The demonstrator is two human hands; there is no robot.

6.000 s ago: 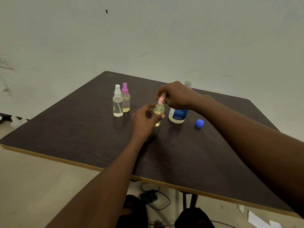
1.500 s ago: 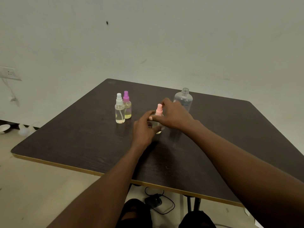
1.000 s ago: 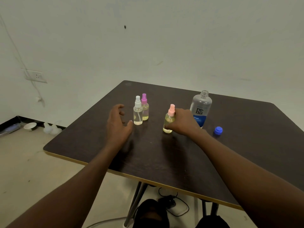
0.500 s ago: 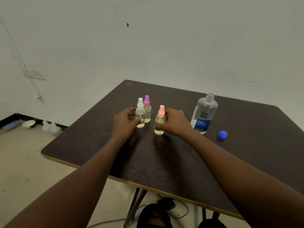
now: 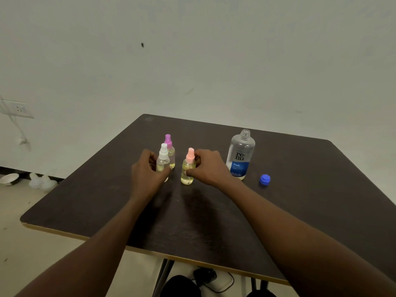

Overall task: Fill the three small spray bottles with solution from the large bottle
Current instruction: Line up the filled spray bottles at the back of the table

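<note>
Three small spray bottles with yellowish liquid stand on the dark table (image 5: 214, 221). My left hand (image 5: 145, 175) grips the white-capped bottle (image 5: 163, 158). The purple-capped bottle (image 5: 170, 147) stands just behind it, untouched. My right hand (image 5: 209, 167) grips the pink-capped bottle (image 5: 188, 166), a little to the right. The large clear bottle (image 5: 241, 155) with a blue label stands uncapped further right, with a little liquid at its bottom. Its blue cap (image 5: 265, 179) lies on the table to its right.
The table's near edge runs across the lower view; its far left corner is near the wall. A wall socket (image 5: 18, 108) with a cable is at the left. A bowl (image 5: 9, 179) and white items lie on the floor. Cables sit under the table.
My left hand has closed round the white-capped bottle. The right hand keeps hold of the pink-capped bottle, which now stands a little closer to the other two.
</note>
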